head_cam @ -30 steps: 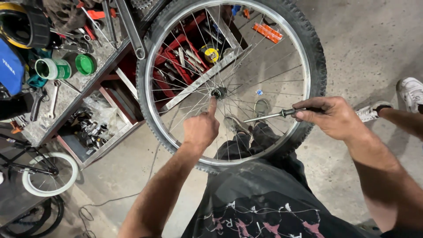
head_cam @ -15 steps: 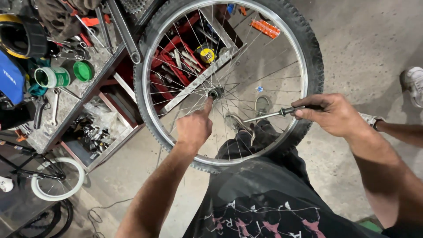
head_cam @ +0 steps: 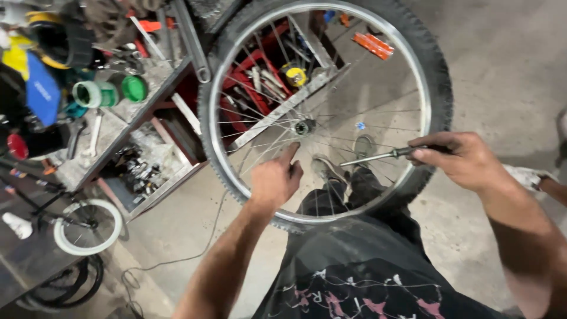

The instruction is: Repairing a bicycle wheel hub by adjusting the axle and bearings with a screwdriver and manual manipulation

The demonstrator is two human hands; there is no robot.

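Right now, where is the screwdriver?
In the head view, the screwdriver is on the right, gripped by the right hand, its tip poking among the bicycle wheel spokes near the hub.

**Both my arms out in front, one finger pointing, one fist closed**

My left forearm runs up from the lower middle, bare to the elbow, wrist straight. My left hand point(head_cam: 274, 182) shows its back to me, knuckles curled loosely, index finger stretched up and ahead of the other fingers, thumb tucked at the side.

My right arm comes in from the lower right edge, forearm angled up and inward, wrist slightly bent. My right hand point(head_cam: 458, 160) is level with my left hand and well apart from it, back turned up, fingers wrapped closed in a grip, thumb pressed forward along the top.
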